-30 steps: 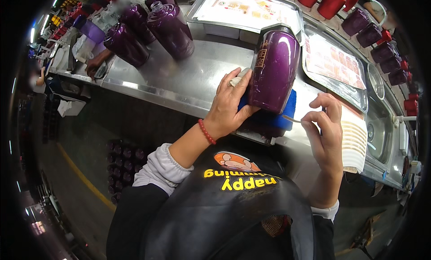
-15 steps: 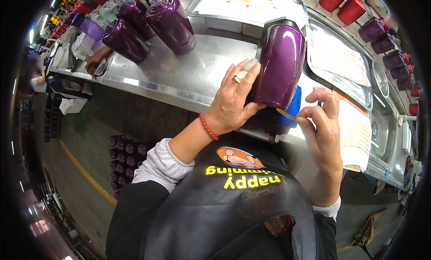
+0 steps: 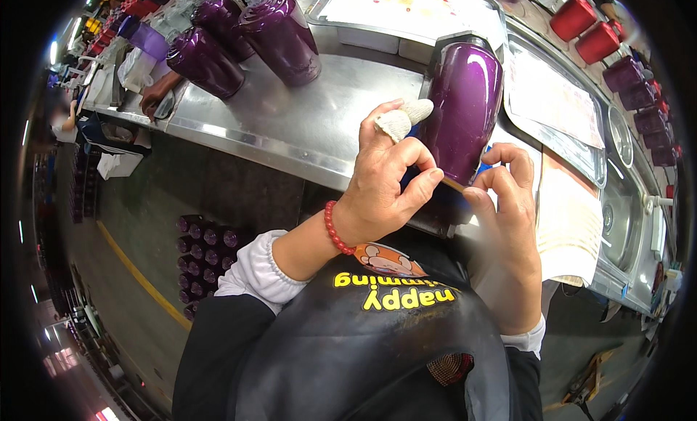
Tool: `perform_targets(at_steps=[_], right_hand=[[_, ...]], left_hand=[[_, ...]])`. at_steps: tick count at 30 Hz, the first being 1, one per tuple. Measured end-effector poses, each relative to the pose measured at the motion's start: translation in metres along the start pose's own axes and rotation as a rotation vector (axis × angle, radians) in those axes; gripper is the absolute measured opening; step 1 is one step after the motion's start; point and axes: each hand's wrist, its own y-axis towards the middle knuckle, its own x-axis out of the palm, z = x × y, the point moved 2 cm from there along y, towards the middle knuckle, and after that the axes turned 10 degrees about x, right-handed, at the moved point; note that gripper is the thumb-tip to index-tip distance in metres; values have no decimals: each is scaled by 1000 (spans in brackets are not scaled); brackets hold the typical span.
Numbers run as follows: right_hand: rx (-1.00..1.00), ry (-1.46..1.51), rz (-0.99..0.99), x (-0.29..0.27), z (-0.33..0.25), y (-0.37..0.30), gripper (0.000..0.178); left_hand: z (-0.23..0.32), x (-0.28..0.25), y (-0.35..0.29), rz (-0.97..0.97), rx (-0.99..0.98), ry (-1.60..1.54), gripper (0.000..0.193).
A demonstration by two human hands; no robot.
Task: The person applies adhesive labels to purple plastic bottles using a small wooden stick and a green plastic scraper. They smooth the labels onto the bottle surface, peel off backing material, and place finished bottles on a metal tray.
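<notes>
- Pinching one end of a thin tan strip [image 3: 454, 183] with the left hand [image 3: 377, 188], fingers narrowed at the thumb and forefinger.
- Gripping the other end with the right hand [image 3: 512, 210], likewise narrowed to a pinch, with the remaining fingers loosely curled.
- Wearing cream covers [image 3: 396, 123] on two left fingers and a red bead bracelet [image 3: 335, 228] at the wrist.
- Holding the strip across the near, lower end of a purple bottle [image 3: 465, 105]; cannot tell whether touching it.
- Placed, as to that bottle, over a blue cloth [image 3: 409, 176] near the front edge of the metal surface [image 3: 356, 87], with dark top end pointing away.
- Flanked well to the left by more purple bottles [image 3: 279, 43] on the surface.
- Bordered beyond by a tray [image 3: 324, 5] with a printed sheet, and rightward by a second tray [image 3: 581, 159].
- Followed farther right by a striped white cloth [image 3: 570, 225] and a sink [image 3: 624, 232].
</notes>
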Motion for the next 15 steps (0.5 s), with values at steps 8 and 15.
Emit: perform_targets(at_steps=[8,15], right_hand=[[99,42,-4,6,10,-2,21],[103,72,-24,4,12,-2,20]], left_hand=[[-5,7,-6,66,-95,-35,15],[-3,7,-5,78,-101,-51,15]])
